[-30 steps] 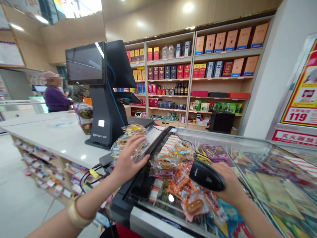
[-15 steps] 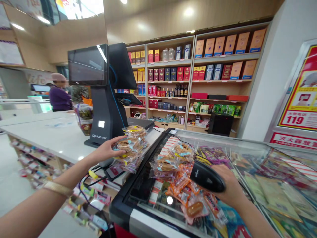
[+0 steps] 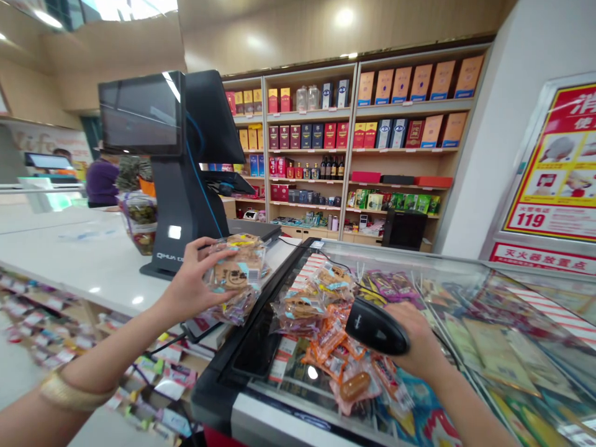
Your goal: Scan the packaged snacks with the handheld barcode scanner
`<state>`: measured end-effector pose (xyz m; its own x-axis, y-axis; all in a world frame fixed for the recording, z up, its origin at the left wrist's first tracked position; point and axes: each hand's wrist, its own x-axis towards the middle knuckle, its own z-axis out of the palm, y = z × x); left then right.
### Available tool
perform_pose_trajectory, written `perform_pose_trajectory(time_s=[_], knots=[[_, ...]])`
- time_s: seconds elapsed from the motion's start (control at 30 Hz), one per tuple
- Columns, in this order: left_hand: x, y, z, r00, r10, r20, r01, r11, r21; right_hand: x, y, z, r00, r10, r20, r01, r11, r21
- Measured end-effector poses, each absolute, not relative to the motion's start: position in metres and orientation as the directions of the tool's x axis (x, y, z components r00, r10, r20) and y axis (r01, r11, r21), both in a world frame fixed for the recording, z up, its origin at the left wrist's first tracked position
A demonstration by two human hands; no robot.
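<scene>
Two hands work: the left hand [image 3: 190, 287] holds snack packs [image 3: 236, 272] beside the counter [image 3: 69, 261], the right hand [image 3: 416, 338] closes round a scanner [image 3: 376, 326] above the glass case [image 3: 400, 253]; the packs seem to call for scanning.

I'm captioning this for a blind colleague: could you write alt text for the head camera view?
A person's left hand holds a bundle of clear snack packets while the right hand grips a black handheld scanner above packaged snacks on a glass display counter. A black checkout terminal stands beyond, before shelves of boxed goods.
</scene>
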<state>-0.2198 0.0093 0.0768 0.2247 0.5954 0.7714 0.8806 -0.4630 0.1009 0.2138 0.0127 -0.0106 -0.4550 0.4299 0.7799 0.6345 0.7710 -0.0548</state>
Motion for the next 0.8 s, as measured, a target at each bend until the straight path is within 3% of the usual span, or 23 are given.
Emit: perform_pose_trajectory(time_s=[0.2, 0.5, 0.67, 0.8], knots=[[-0.152, -0.006, 0.076, 0.415, 0.513, 0.752, 0.814, -0.579, -0.055, 0.208, 0.008, -0.008, -0.470, 0.467, 0.749, 0.622, 0.778, -0.095], [-0.099, -0.002, 0.067, 0.477, 0.517, 0.711, 0.771, -0.634, -0.056, 0.203, 0.006, -0.005, -0.481, 0.509, 0.713, 0.621, 0.773, -0.133], [-0.100, -0.001, 0.062, 0.458, 0.560, 0.690, 0.775, -0.632, -0.001, 0.203, 0.005, -0.004, -0.464, 0.504, 0.728, 0.623, 0.770, -0.136], [-0.103, 0.005, 0.054, 0.310, 0.682, 0.662, 0.821, -0.543, 0.176, 0.206, 0.006, -0.003, -0.447, 0.471, 0.760, 0.636, 0.765, -0.100]])
